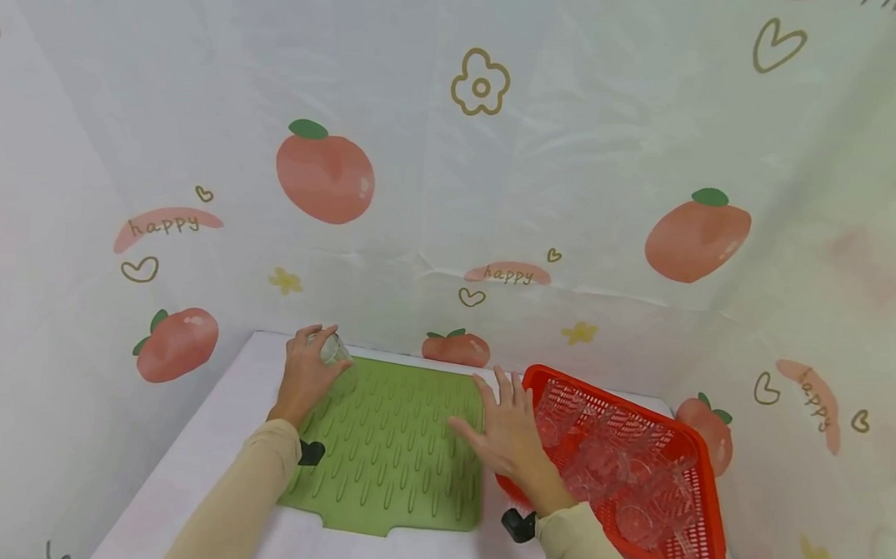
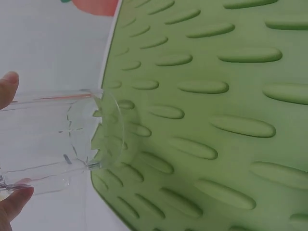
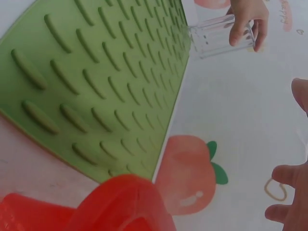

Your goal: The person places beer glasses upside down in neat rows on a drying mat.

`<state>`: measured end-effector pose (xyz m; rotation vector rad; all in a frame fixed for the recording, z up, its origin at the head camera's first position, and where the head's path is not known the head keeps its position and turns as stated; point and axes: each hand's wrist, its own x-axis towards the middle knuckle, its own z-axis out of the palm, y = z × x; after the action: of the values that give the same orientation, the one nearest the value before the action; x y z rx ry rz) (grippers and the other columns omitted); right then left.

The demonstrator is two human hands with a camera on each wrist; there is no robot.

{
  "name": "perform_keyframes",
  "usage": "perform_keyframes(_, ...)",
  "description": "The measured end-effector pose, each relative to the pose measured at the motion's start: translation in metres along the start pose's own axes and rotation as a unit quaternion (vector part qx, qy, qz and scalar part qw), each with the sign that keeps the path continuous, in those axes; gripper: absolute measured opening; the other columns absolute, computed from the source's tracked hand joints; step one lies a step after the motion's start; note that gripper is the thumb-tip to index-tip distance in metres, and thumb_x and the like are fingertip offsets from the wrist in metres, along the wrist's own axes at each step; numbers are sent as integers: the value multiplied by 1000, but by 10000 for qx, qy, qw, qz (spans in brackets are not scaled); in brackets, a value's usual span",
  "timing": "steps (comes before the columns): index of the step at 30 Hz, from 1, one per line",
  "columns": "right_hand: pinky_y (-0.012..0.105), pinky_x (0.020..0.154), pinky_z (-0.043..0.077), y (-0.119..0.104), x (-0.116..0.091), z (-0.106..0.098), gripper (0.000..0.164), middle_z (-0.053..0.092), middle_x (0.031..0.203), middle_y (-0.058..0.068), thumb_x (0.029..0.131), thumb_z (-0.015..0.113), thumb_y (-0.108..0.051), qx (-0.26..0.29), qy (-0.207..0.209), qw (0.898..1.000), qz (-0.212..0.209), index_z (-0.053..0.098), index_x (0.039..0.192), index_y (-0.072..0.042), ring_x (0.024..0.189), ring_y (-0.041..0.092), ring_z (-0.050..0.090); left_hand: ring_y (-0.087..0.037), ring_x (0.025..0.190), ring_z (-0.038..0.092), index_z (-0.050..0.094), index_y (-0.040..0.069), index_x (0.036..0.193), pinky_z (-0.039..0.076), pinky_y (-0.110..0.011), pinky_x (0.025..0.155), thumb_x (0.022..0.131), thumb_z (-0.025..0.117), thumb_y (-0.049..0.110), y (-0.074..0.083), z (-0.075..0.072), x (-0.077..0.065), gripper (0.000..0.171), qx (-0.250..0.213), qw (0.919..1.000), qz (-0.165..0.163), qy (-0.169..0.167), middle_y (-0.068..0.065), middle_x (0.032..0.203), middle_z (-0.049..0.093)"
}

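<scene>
At the far left corner of the green mat (image 1: 403, 444), my left hand (image 1: 309, 373) grips a clear drinking glass (image 1: 334, 350). Thumb and fingers lie on either side of its upper end, as the left wrist view shows, and the glass (image 2: 45, 130) has its lower end right at the ridged surface. My right hand (image 1: 512, 432) holds nothing; its fingers are spread over the mat's right edge, beside the red basket (image 1: 712, 499). Fingertips of that hand appear at the right side of the right wrist view.
Several clear glasses (image 1: 597, 465) lie jumbled in the red basket on the right of the white table (image 1: 185, 460). Behind the mat rises a white backdrop (image 1: 420, 228) printed with fruit and hearts. The mat has rows of raised ridges.
</scene>
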<state>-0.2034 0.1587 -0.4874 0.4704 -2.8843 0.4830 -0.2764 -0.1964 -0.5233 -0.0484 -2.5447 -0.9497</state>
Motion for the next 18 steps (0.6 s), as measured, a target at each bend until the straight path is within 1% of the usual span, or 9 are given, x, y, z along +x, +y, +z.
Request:
perform_keyframes(8,75,119,21,6,-3,-5,84,26,166,20,93,52,-72,3,-15,10000,36,40,157,-18,154,50,21,-52,134,38,54,8,146,47,-64,101,84,85,25,-5,5,5,72,139,9997,-90,-176,-26,152,39)
perform_keyframes(13,75,119,21,10,-4,-4,85,25,167,19,93,50,-73,-132,-73,9998,104,38,157,-19,155,49,19,-52,134,37,53,8,147,47,-64,100,85,85,25,-8,7,6,72,36,9996,-128,-265,-26,153,38)
perform_keyframes(18,74,120,21,13,-3,-3,86,26,167,19,93,49,-74,-184,-21,9997,136,38,158,-19,155,49,18,-52,136,36,52,9,148,48,-65,100,85,84,25,-8,9,8,72,-52,9993,-136,-357,-26,154,36)
